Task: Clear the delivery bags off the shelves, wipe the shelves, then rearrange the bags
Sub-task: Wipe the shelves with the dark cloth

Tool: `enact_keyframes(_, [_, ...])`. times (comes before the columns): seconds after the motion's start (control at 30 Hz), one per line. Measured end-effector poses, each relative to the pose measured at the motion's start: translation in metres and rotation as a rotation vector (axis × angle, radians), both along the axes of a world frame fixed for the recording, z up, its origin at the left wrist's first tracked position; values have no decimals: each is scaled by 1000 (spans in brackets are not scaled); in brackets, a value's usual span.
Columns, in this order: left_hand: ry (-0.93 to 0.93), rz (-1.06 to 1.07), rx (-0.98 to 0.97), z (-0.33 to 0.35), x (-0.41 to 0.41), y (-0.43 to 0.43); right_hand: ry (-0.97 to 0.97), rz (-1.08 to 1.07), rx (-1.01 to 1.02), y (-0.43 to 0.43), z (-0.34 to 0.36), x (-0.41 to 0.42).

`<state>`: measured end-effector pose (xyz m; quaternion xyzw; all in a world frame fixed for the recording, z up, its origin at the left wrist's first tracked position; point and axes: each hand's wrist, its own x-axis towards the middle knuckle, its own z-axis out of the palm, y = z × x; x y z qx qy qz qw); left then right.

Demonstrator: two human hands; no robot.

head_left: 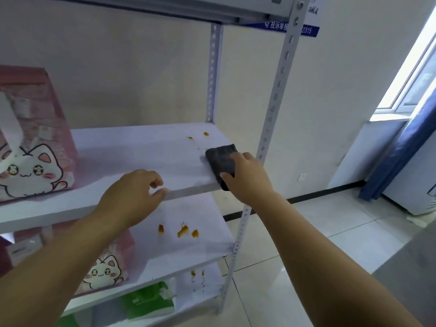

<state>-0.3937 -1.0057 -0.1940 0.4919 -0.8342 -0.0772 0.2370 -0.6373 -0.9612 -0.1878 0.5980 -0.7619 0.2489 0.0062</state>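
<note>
My right hand presses a dark grey cloth onto the right front corner of the white middle shelf. Two small orange stains lie just behind the cloth. My left hand rests on the shelf's front edge, fingers curled, holding nothing. A pink delivery bag with a white cat print stands at the shelf's left end. A second pink cat bag stands on the shelf below, which carries three orange stains. A green bag sits on the lowest shelf.
The rack's perforated metal posts stand right beside my right hand, and an upper shelf hangs overhead. White tiled floor spreads to the right, with a window and a blue curtain at the far right.
</note>
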Motion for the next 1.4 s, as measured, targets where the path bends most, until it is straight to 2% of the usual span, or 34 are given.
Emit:
enact_keyframes(0.13, [-32, 18, 4, -12, -5, -24, 103, -16, 89, -42, -8, -1])
enact_keyframes(0.27, [-55, 30, 35, -23, -6, -40, 43, -161, 354, -71, -19, -13])
enact_keyframes(0.37, [-109, 26, 15, -30, -6, -45, 20, -218, 479, -86, -24, -15])
enact_keyframes(0.6, [-140, 11, -31, -32, -4, -42, 193, -227, 475, -91, -22, -3])
enact_keyframes(0.7, [-152, 16, -18, -30, -5, -39, 257, -136, 424, -78, -18, -1])
enact_keyframes(0.9, [-83, 46, -16, -14, -8, -23, 191, 58, 310, -39, -2, 1])
enact_keyframes(1.13, [29, 27, -172, 38, -12, 0, 183, 210, -168, 12, 50, 2])
enact_keyframes(1.4, [155, -29, -388, 126, -16, 26, 183, 289, -560, 49, 137, -1])
